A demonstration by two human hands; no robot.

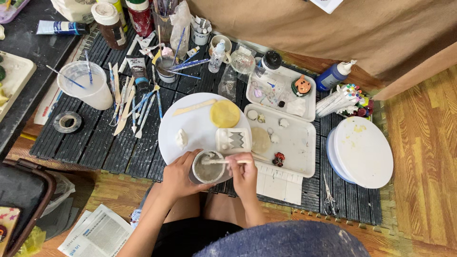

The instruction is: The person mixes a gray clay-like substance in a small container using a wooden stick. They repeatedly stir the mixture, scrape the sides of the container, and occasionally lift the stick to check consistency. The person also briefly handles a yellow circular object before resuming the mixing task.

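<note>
Both hands meet at the small cup (208,168), just below the round white plate (200,126). My left hand (178,175) wraps the cup; my right hand (243,172) pinches a wooden stick (227,161), seemingly dipped in grey paste.

Dark slatted mat (95,143) on wooden floor (423,157); trays (300,143), brushes (138,104), scissors (330,200).

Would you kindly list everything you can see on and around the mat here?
cup: one, grey mix inside, mat's near edge
stick: one, pale, across the cup
round board: one, white, mat centre
yellow disc: one, on the board
trays: two, white, right of board
turntable: one, white, far right
scissors: one pair, near right
water tub: one, clear, left
tape roll: one, grey, left
blue bottle: one, beyond the trays
newspaper: one, floor
left hand: grips the cup
right hand: holds the stick
</note>
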